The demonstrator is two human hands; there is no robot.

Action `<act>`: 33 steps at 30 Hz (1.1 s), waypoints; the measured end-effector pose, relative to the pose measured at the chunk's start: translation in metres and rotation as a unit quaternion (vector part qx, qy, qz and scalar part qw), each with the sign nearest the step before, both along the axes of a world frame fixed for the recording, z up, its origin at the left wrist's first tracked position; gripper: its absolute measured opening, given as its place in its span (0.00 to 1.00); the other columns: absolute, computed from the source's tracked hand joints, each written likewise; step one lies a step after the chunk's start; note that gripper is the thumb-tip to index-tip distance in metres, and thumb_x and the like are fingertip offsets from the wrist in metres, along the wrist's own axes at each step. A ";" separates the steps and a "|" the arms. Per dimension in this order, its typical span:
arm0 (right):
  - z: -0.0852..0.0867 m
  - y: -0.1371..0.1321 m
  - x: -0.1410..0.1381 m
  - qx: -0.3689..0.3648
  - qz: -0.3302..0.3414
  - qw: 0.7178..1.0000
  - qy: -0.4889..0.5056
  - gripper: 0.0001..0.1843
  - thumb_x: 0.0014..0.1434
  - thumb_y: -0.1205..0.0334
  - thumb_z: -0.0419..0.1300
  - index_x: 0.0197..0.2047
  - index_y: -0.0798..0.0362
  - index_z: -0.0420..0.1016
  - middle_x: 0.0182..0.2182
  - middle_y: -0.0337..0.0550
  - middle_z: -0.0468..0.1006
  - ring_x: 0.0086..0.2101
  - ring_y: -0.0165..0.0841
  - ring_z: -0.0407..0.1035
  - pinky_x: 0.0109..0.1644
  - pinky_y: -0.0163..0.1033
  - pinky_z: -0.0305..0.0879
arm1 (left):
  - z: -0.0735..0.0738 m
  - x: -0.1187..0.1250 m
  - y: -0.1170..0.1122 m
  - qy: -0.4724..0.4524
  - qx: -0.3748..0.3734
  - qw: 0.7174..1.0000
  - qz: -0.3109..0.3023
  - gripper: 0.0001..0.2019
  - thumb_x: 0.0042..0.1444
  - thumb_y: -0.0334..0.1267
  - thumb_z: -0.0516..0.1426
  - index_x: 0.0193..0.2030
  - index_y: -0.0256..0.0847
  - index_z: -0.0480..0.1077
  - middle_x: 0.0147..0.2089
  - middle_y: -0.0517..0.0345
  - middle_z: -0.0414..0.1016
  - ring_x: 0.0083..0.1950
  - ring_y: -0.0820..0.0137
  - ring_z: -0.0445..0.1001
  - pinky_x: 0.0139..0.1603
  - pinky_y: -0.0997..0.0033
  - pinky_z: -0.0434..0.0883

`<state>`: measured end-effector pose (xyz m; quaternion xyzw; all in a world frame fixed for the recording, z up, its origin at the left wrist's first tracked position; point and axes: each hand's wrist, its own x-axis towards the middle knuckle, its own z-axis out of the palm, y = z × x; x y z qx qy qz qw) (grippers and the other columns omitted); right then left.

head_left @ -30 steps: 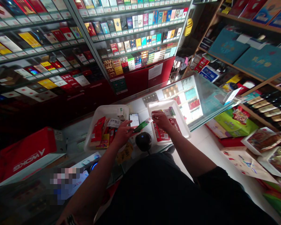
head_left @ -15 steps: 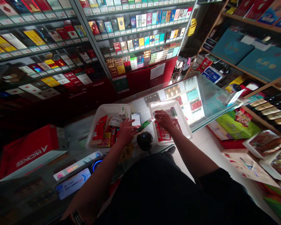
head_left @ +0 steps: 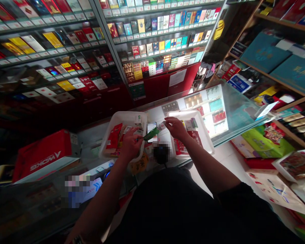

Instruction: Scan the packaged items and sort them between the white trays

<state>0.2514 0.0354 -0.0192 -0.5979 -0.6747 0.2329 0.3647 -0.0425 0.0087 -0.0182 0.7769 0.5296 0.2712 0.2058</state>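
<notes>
A small green and white packet point(head_left: 151, 134) is stretched between my two hands, above the counter. My left hand point(head_left: 130, 144) pinches its green end, over the inner edge of the left white tray point(head_left: 104, 149). At the white end, the fingers of my right hand point(head_left: 176, 128) are closed, beside the right white tray point(head_left: 207, 144). Beneath the packet lies a phone point(head_left: 152, 126) with a lit screen, partly covered. A dark rounded device point(head_left: 160, 153), blurred out in part, stands just below the packet.
Red packets point(head_left: 114, 136) fill part of the left tray, and more red packets point(head_left: 195, 138) lie in the right one. A red box point(head_left: 44, 154) sits on the glass counter point(head_left: 237, 108) at the left. Shelves of small boxes point(head_left: 155, 23) rise behind.
Both hands and the packet have shifted left relative to the trays, bringing the packet across the phone. The whole scene has slid a little to the right in view.
</notes>
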 end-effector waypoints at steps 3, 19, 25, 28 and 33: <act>0.006 0.010 -0.021 0.000 0.032 0.999 -0.037 0.08 0.67 0.68 0.63 0.39 0.51 0.85 0.53 0.48 0.85 0.54 0.40 0.76 0.64 0.48 0.68 | -0.001 -0.017 -0.008 -0.001 0.016 1.000 0.026 0.08 0.62 0.41 0.61 0.39 0.43 0.82 0.69 0.49 0.75 0.74 0.52 0.68 0.78 0.41 0.63; 0.023 0.041 -0.136 -0.091 0.189 0.932 -0.295 0.17 0.74 0.66 0.52 0.49 0.59 0.83 0.51 0.59 0.83 0.52 0.43 0.76 0.59 0.42 0.67 | -0.010 -0.076 -0.059 0.139 0.032 0.978 0.152 0.13 0.63 0.41 0.57 0.37 0.41 0.83 0.65 0.42 0.78 0.71 0.49 0.71 0.75 0.41 0.64; 0.021 0.039 -0.162 -0.113 0.196 0.923 -0.310 0.18 0.74 0.63 0.52 0.55 0.59 0.82 0.53 0.61 0.82 0.54 0.46 0.76 0.60 0.46 0.70 | -0.004 -0.076 -0.062 0.250 -0.003 0.948 0.196 0.14 0.63 0.38 0.55 0.38 0.40 0.84 0.65 0.40 0.78 0.74 0.42 0.66 0.71 0.35 0.64; 0.022 0.035 -0.165 -0.111 0.192 0.922 -0.317 0.19 0.75 0.61 0.52 0.55 0.59 0.82 0.52 0.61 0.83 0.52 0.48 0.78 0.56 0.48 0.72 | -0.002 -0.075 -0.062 0.276 -0.025 0.938 0.209 0.15 0.64 0.38 0.55 0.41 0.38 0.84 0.67 0.37 0.76 0.75 0.40 0.64 0.71 0.33 0.63; 0.031 0.027 -0.158 -0.088 0.172 0.934 -0.301 0.20 0.76 0.58 0.50 0.51 0.58 0.83 0.52 0.60 0.83 0.51 0.46 0.77 0.56 0.46 0.71 | 0.000 -0.073 -0.060 0.277 -0.044 0.933 0.225 0.16 0.64 0.40 0.56 0.44 0.38 0.85 0.71 0.37 0.72 0.76 0.37 0.60 0.71 0.31 0.61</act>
